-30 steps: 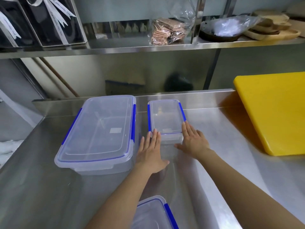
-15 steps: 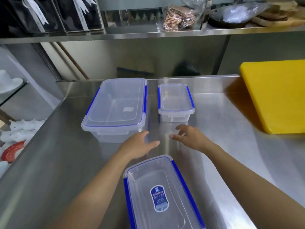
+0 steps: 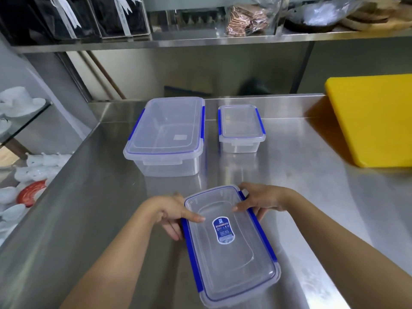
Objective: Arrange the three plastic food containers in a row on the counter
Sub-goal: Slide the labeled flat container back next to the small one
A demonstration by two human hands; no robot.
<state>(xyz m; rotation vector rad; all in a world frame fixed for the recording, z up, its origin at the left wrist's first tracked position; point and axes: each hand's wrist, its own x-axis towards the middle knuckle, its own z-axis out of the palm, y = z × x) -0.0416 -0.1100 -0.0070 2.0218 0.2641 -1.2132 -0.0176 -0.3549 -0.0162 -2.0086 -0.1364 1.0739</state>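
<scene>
my left hand (image 3: 171, 210) hides its fingers under the labelled container (image 3: 231, 244), whose label print is too small to read. the yellow board (image 3: 374, 121) runs off the right edge; shelf items are cropped above.

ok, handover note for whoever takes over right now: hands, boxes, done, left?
Left hand: on the left edge of the labelled box, thumb on the lid.
Right hand: on its right far corner, thumb on the lid.
Labelled box: near edge of the counter, skewed, not in line.
Big box and small box: side by side at the back, apart, lids on.
Done: two boxes in a row.
Left: set the labelled box in line; likely free spot is right of the small box, before the yellow board.
</scene>
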